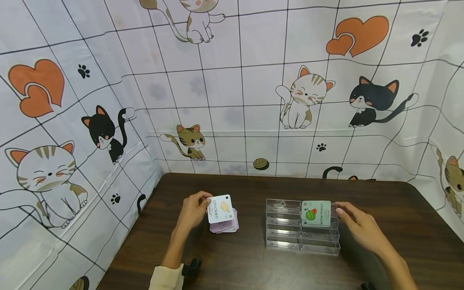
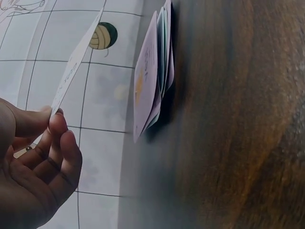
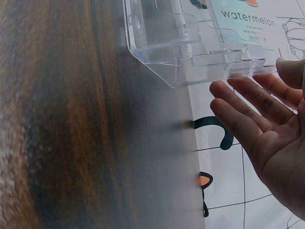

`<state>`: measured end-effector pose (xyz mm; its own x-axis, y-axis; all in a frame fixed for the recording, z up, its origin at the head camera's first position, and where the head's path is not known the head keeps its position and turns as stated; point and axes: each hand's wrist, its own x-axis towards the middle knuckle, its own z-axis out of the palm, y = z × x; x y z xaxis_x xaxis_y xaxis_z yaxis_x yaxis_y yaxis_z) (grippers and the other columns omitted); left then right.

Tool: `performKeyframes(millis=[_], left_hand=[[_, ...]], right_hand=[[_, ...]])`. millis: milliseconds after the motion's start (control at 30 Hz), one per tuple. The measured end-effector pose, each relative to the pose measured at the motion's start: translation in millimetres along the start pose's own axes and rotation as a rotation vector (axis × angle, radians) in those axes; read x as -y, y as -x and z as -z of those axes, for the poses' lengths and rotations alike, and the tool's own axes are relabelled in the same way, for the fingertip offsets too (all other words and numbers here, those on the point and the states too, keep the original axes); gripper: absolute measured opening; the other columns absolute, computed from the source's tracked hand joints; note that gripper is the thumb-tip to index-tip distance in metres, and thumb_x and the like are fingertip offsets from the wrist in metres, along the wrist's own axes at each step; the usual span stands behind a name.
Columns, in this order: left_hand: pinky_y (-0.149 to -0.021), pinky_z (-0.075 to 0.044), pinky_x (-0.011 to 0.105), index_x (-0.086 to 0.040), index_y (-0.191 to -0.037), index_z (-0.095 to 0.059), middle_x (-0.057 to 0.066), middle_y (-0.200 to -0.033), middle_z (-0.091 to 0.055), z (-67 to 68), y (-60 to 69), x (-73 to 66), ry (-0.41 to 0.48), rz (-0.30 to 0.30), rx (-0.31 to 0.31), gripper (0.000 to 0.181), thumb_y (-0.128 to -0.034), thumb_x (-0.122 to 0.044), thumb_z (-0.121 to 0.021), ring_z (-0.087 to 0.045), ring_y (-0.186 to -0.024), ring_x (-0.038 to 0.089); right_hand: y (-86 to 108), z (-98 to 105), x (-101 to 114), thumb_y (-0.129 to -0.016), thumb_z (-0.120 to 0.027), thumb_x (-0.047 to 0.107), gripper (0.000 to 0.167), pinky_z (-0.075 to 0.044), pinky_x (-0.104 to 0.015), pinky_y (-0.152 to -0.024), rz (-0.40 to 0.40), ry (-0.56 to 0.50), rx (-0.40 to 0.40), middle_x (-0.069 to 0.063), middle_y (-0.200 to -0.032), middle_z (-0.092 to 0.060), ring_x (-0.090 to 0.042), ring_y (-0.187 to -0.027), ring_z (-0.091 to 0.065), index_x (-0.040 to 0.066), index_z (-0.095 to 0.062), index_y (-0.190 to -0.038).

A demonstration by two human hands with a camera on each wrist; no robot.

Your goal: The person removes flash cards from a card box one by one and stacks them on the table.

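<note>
My left hand (image 1: 193, 209) pinches a white card (image 1: 220, 208) reading "chicken", with a drawing of food on it, between thumb and index finger. In the left wrist view, that card stands tilted above a loose stack of cards (image 2: 147, 81), whose top one is pale purple. On the right side of the table is a clear stepped plastic rack (image 1: 284, 244) with two columns of slots. A green "watermelon" card (image 1: 316, 214) sits in its back right slot. My right hand (image 1: 360, 227) is at the rack's right side, fingers extended; the fingertips appear to touch its edge.
Everything rests on a dark wooden table (image 1: 239, 266). Behind and at the sides hangs a white gridded cloth (image 1: 224, 88) printed with cats, hearts and paws. A black strap (image 1: 192, 267) is on my left wrist.
</note>
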<state>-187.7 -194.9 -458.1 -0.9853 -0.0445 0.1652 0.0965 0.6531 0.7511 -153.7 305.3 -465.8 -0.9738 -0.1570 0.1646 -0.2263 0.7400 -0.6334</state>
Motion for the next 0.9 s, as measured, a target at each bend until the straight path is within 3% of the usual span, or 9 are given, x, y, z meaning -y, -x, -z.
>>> performKeyframes(millis=[167, 400, 667, 900], left_hand=[[-0.06, -0.047, 0.026, -0.007, -0.115, -0.078, 0.005, -0.086, -0.069, -1.2, -0.1, 2.5, -0.007, 0.02, 0.016, 0.015, -0.1052, -0.009, -0.067, -0.06, -0.066, 0.012], [-0.061, -0.046, 0.027, -0.007, -0.115, -0.078, 0.004, -0.085, -0.069, -2.4, -0.9, 3.2, -0.023, 0.031, 0.034, 0.015, -0.105, -0.01, -0.068, -0.061, -0.066, 0.012], [-0.06, -0.045, 0.027, -0.008, -0.116, -0.078, 0.003, -0.084, -0.068, -5.5, -0.4, 4.1, -0.033, 0.054, 0.055, 0.016, -0.1052, -0.011, -0.067, -0.061, -0.065, 0.012], [-0.059, -0.045, 0.028, -0.006, -0.118, -0.078, 0.003, -0.085, -0.068, -7.8, -0.2, 5.6, -0.035, 0.072, 0.063, 0.018, -0.1056, -0.011, -0.066, -0.06, -0.065, 0.012]], right_hand=[[0.6, -0.3, 0.0, -0.116, -0.048, 0.03, 0.041, -0.061, -0.059, -0.081, 0.001, -0.003, -0.001, -0.033, -0.135, -0.068, -0.049, -0.112, -0.074, 0.004, -0.059, -0.145], [-0.3, 0.1, 0.8, -0.116, -0.049, 0.03, 0.04, -0.061, -0.048, -0.078, 0.0, 0.008, -0.004, -0.031, -0.135, -0.069, -0.046, -0.111, -0.075, 0.005, -0.06, -0.145], [-0.2, 0.0, 0.9, -0.116, -0.049, 0.03, 0.039, -0.061, -0.044, -0.078, 0.003, 0.019, -0.009, -0.029, -0.134, -0.071, -0.043, -0.107, -0.077, 0.005, -0.061, -0.144], [0.0, 0.4, 0.9, -0.116, -0.048, 0.03, 0.042, -0.061, -0.057, -0.081, -0.004, -0.012, 0.01, -0.033, -0.136, -0.068, -0.047, -0.11, -0.075, 0.003, -0.058, -0.146]])
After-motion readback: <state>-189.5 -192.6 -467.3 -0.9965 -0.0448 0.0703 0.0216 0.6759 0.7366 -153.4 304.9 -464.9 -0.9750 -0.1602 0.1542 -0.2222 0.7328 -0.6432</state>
